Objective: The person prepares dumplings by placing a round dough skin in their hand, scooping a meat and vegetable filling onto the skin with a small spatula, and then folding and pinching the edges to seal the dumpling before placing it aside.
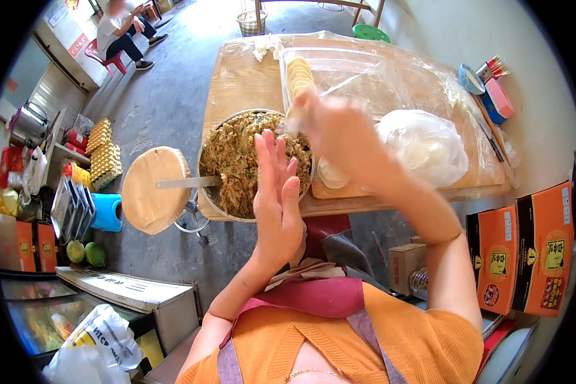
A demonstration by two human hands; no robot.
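My left hand (279,211) is raised edge-on in front of the metal bowl (216,209) of chopped filling (235,158), fingers stretched out and slightly apart, with nothing seen in it. A flat metal spatula (189,182) sticks out of the filling at the left. Blurred by motion, my right hand (340,134) is over the near left corner of a clear plastic tray (393,67), at the end of a row of pale dumplings (300,72). Something pale and blurred shows by its fingers; whether they grip it is unclear. Pale dough wrappers (332,174) lie beside the bowl.
A white plastic bag (424,146) sits right of my right hand. Along the wall edge are a knife (491,141), a blue bowl (471,79) and a pink box (500,98). A round wooden board (156,192) stands left of the table. A person (124,36) sits beyond.
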